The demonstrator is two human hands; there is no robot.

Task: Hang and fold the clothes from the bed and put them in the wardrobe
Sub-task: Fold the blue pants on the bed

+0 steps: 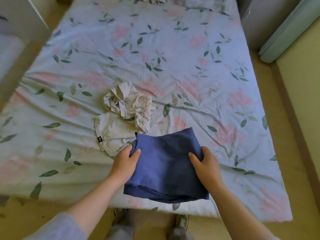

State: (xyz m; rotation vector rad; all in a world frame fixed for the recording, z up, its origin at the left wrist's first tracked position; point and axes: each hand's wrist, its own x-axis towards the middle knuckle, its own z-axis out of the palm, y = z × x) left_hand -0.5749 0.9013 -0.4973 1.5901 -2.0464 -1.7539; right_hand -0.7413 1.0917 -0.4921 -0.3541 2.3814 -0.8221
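Blue cloth (166, 163), folded square, sits pinched at its sides in the grip of the left hand (125, 161) and right hand (205, 163), near the foot of the bed (190, 49). One garment looks folded; one crumpled pale heap (124, 115), perhaps two pieces, waits just beyond, nothing stored yet.

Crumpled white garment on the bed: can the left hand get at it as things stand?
Probably, once freed: the crumpled white garment lies uncovered just beyond the left hand, nothing between, but that hand grips the folded blue garment.
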